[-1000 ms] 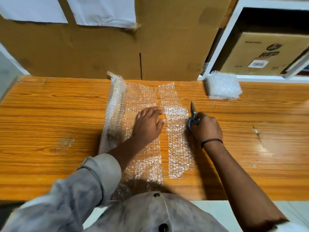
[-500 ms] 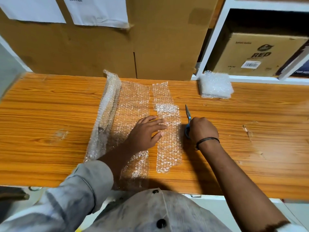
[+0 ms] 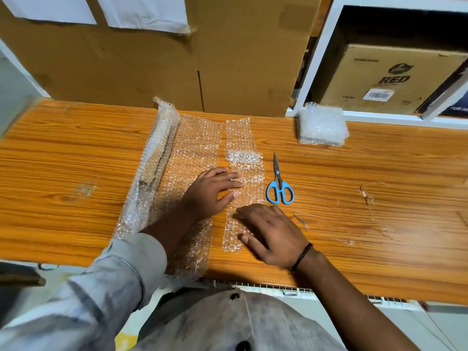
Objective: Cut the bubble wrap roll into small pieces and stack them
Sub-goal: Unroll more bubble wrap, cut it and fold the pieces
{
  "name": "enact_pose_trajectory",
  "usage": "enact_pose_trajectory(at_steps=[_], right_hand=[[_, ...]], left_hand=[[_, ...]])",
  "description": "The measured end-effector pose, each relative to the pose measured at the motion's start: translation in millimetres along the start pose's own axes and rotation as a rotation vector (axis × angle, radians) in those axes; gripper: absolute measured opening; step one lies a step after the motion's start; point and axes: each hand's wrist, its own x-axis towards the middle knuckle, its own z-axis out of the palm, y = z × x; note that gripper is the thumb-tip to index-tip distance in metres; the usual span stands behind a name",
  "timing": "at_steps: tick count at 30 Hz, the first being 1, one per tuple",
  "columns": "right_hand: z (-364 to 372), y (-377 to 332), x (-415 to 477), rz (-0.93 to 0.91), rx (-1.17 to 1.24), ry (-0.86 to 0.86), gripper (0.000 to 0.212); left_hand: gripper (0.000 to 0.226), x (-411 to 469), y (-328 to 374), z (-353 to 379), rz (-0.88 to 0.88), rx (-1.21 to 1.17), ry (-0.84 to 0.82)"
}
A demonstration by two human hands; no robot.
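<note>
Bubble-wrap strip (image 3: pixel 240 138) lying front-to-back, left hand (image 3: pixel 210 193), right hand (image 3: pixel 273 234) touching it (fingers spread)

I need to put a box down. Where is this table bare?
Bare wood lies left of the roll, out to the table's left edge, and right of the scissors, nearer than the stack. The middle is crowded: strip, left hand and right hand.

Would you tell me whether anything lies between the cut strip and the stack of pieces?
Only the scissors, lying flat just right of the cut strip; carried above them, it should reach the stack freely.
</note>
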Motion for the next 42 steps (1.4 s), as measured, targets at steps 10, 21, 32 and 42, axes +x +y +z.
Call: enact_pose_trajectory(at_steps=[10, 21, 32, 42], right_hand=[[19, 6, -13, -0.091, -0.125, 0.099, 0.021], [3, -3, 3, 0.115, 0.184, 0.219, 0.014], [-37, 16, 74, 0.401, 0.279, 0.319, 0.011], [-16, 32, 98, 0.505, 0.319, 0.217, 0.012]], left_hand=[[0.035, -1, 0, -1, -0.007, -0.024, 0.001], [0.023, -6, 3, -7, 0.059, -0.047, 0.051], [0.032, -30, 23, -6, -0.061, -0.296, 0.097], [0.034, -39, 32, -4, -0.262, -0.236, 0.225]])
